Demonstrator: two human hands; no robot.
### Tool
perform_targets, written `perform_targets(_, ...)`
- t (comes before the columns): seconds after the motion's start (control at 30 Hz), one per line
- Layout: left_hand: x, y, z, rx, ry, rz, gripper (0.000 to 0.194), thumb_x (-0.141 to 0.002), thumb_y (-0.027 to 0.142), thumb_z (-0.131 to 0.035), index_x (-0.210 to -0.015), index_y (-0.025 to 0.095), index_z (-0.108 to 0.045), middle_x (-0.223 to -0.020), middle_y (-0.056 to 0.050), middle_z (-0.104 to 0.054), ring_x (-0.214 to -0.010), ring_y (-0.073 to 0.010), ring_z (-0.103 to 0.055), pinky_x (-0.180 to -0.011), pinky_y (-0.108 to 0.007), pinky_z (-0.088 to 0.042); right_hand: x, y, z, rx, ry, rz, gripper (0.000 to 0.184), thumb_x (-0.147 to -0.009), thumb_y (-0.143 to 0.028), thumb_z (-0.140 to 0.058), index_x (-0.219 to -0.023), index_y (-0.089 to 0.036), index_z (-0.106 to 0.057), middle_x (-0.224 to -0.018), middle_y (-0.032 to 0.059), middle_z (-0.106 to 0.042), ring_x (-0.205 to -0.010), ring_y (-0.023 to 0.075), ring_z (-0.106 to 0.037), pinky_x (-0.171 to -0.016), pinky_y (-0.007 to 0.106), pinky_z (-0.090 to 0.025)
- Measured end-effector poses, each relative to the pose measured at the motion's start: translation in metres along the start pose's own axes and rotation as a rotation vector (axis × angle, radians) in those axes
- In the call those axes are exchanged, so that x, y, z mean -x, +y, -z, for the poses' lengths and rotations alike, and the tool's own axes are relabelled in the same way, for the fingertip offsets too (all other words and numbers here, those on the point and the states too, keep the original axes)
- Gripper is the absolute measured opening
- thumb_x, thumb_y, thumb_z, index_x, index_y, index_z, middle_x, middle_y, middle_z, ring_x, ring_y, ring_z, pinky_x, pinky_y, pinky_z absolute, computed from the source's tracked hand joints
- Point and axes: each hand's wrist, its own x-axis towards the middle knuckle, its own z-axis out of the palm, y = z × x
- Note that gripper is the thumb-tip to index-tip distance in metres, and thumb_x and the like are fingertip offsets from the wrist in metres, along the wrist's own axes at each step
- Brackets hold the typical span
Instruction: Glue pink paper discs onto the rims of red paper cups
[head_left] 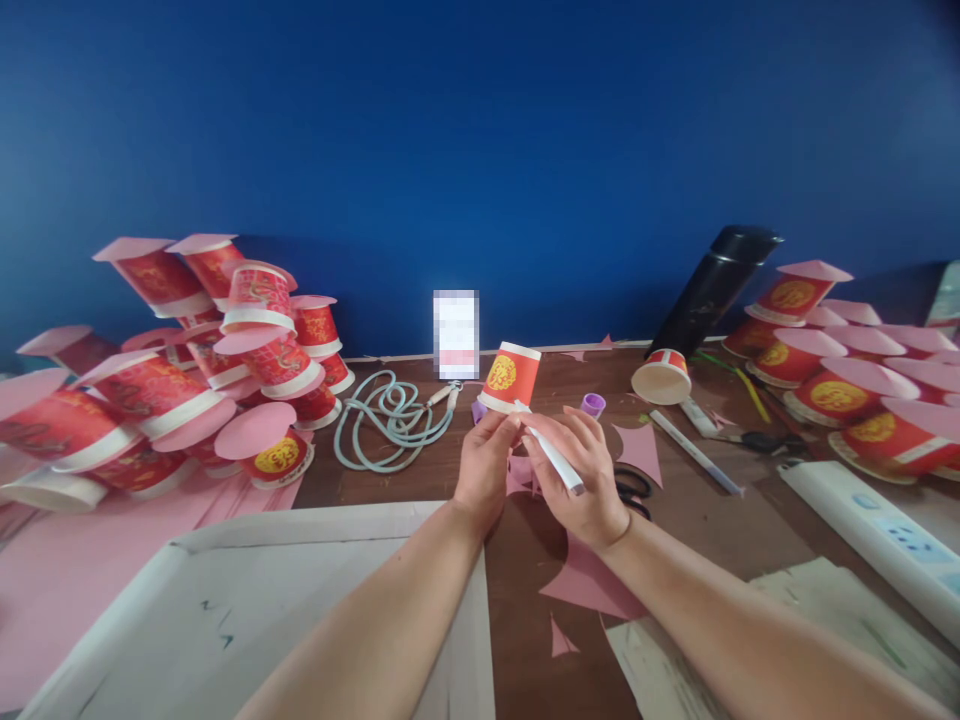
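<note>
A red paper cup (513, 376) with a round gold emblem is upside down, its white rim at the bottom. My left hand (484, 465) pinches that cup near the rim. In my right hand (581, 470) is a white pen-shaped tube (555, 458), slanted with its upper end at the cup's lower edge. Whether its tip touches the cup I cannot tell. Beyond my right fingers lies a small purple ring-like piece (593, 404). Black-handled scissors (636, 486) are partly hidden behind my right hand, beside pink paper scraps (592, 580).
Red cups with pink paper tops are piled at left (259, 370) and right (840, 395). Near the wall are a coiled cable (390, 425), a phone with blurred screen (456, 340), a leaning black flask (709, 285) and a tipped cup (661, 380). A white power strip (877, 530) lies right.
</note>
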Motion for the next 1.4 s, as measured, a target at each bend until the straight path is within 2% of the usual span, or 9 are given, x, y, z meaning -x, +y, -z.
perform_targets(1.1,-0.0007,0.0014,0.0019,-0.075,0.005,0.004,0.016,-0.073,0.031,-0.069,-0.08,0.017,-0.07,-0.074,-0.001,-0.063,-0.071,-0.0123,-0.056,-0.074,-0.027,-0.042,-0.0011,-0.0008,0.0031,-0.039,0.018,0.024,0.04,-0.086,-0.013,-0.057,-0.123,-0.027,-0.056,-0.106,0.0018,-0.071,-0.091,0.0175,-0.064,-0.103,0.046,-0.037)
perform_targets(1.4,-0.0012,0.0025,0.0006,-0.093,0.028,0.009,0.013,-0.073,0.028,-0.068,-0.076,0.015,-0.069,-0.072,-0.001,-0.061,-0.069,-0.0114,-0.055,-0.07,-0.025,-0.041,-0.0007,-0.0021,0.0031,-0.027,0.015,0.026,0.034,-0.087,-0.016,-0.057,-0.12,-0.024,-0.058,-0.102,0.0033,-0.072,-0.09,0.0177,-0.065,-0.102,0.045,-0.038)
